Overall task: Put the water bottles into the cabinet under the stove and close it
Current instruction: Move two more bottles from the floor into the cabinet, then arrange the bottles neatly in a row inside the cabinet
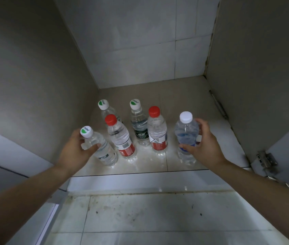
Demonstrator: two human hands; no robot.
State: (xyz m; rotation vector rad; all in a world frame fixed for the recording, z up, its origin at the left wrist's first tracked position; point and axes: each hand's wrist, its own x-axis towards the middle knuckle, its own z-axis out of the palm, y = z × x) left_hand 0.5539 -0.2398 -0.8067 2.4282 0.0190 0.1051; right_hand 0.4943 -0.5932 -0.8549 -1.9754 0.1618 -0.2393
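Several water bottles stand upright on the tiled floor of the open cabinet [184,96]. My left hand [77,149] grips the shoulder of a green-and-white-capped bottle [103,152] at the front left. My right hand [204,144] grips a white-capped, blue-labelled bottle [186,137] at the front right. Between them stand two red-capped bottles [122,140] [157,133]. Behind those are two more green-and-white-capped bottles [104,107] [138,124]. All rest on the cabinet floor.
The cabinet's left wall [34,85] and right wall [263,68] close in on both sides, with a white tiled back wall [149,50]. An open door with a metal hinge [265,160] hangs at the right. Another door edge [51,218] shows at lower left. A dirty tiled floor [149,218] lies below.
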